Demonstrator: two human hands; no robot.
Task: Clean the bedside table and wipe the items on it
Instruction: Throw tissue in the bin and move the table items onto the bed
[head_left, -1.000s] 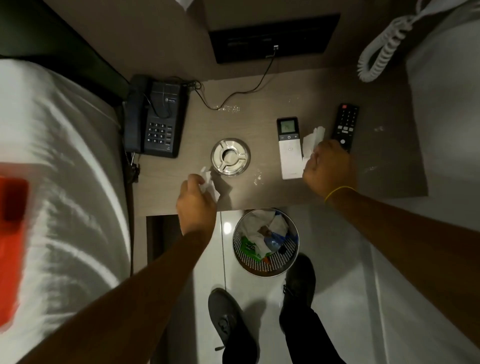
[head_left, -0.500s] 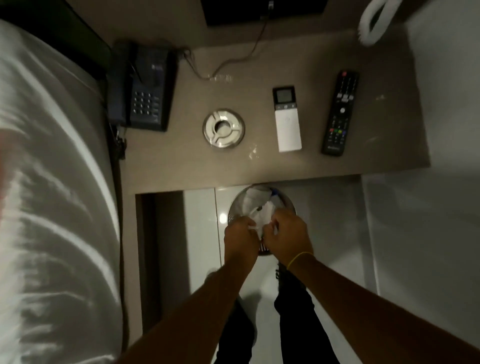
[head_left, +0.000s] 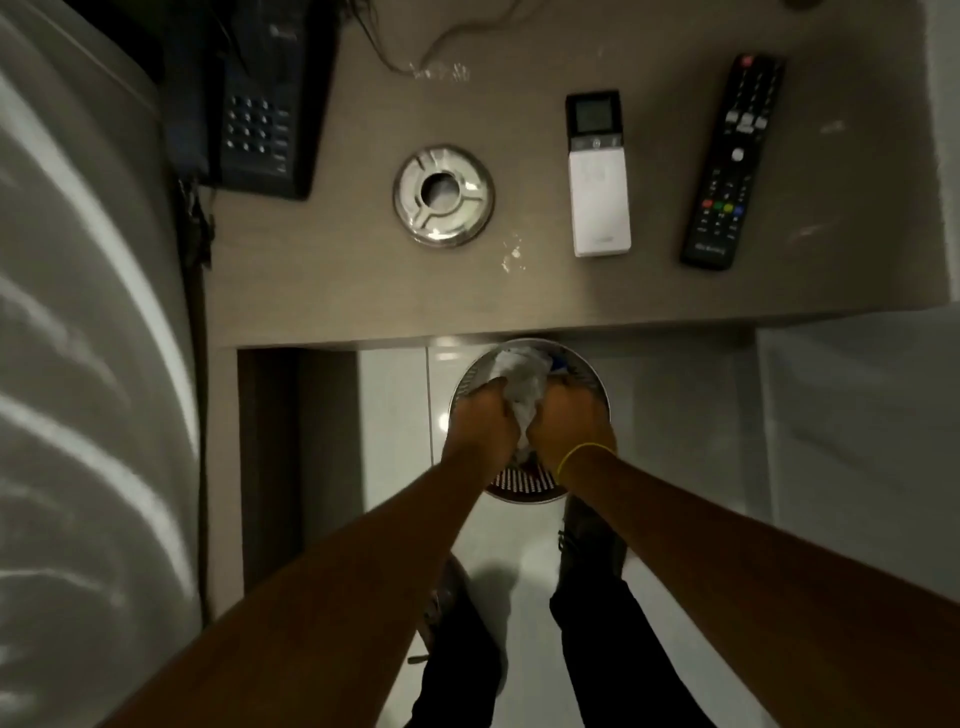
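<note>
Over the round metal waste bin (head_left: 592, 374) on the floor, my left hand (head_left: 480, 426) and my right hand (head_left: 569, 428) are pressed together, both closed on crumpled white tissue (head_left: 522, 387). The brown bedside table (head_left: 363, 280) lies beyond them. On it sit a dark telephone (head_left: 260, 104) at the far left, a steel ashtray (head_left: 443, 195) in the middle, a white remote with a small screen (head_left: 598, 174), and a black TV remote (head_left: 732, 161) to the right. Small white specks (head_left: 511, 254) lie on the table next to the ashtray.
A white bed (head_left: 88, 364) fills the left side. A phone cord (head_left: 452, 36) trails across the table's back. My two shoes (head_left: 587, 540) stand on the pale tiled floor below the bin. A white surface (head_left: 857, 441) is at the right.
Both hands left the table with their tissue pieces and came together over the bin. Since half a second ago they have sunk a little lower into it.
</note>
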